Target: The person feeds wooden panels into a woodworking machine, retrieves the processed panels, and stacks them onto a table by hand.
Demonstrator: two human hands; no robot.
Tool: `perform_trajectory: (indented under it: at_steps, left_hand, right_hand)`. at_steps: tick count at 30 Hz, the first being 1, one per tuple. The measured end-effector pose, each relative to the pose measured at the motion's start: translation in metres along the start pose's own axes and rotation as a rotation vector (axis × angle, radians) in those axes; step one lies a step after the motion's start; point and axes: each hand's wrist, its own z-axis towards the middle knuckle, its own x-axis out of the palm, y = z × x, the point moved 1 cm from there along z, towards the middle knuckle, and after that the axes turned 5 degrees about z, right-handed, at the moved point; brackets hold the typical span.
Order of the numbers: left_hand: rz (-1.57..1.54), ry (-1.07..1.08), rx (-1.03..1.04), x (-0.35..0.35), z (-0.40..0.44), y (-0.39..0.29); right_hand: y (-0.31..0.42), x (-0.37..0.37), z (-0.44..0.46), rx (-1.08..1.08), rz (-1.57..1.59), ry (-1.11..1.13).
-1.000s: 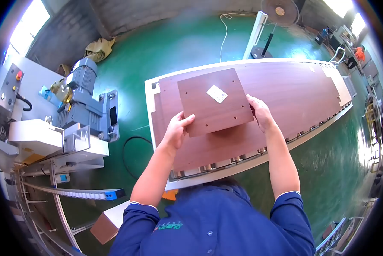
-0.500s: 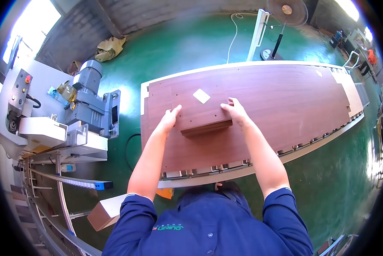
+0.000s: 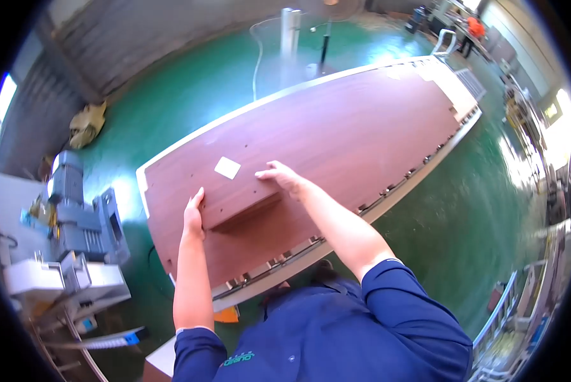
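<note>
A short stack of brown wood-grain panels (image 3: 234, 200) lies over a large brown board surface, and I cannot tell whether it touches that surface. A white square label (image 3: 227, 167) sits on the brown top behind the stack's front edge. My left hand (image 3: 194, 213) grips the left end of the stack, thumb upward. At the right end, my right hand (image 3: 282, 178) holds the edge with its fingers partly over the top. The undersides of both hands' grips are hidden. Beneath, the large brown boards (image 3: 362, 121) cover a long roller conveyor (image 3: 279, 270).
Grey machinery with a motor (image 3: 75, 223) stands at the left. A white post (image 3: 290, 32) and a pedestal fan's pole (image 3: 325, 48) rise behind the conveyor. Far right, a person in orange (image 3: 475, 28) is near equipment. A blue-railed rack (image 3: 499, 312) stands at lower right.
My view has swung to the right, so the conveyor and machinery appear shifted left and tilted. Both hands stay at the ends of the panel stack, which now looks turned.
</note>
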Motion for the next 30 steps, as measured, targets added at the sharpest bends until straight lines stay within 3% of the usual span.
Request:
perform_trajectory:
  at_steps: [5,18,30]
  left_hand:
    - [0.038,-0.002,-0.038,0.085,-0.011,0.031]
    - [0.141,0.169,-0.125,0.476,0.016,0.152]
    - [0.124,0.196,-0.159,0.729,0.057,0.219]
  right_hand:
    - [-0.012,-0.082,-0.032,-0.068,0.262,-0.059]
    - [-0.007,-0.471,-0.163,-0.010,0.397,-0.201]
    - [-0.013,-0.718,-0.172,-0.150,0.587,-0.292]
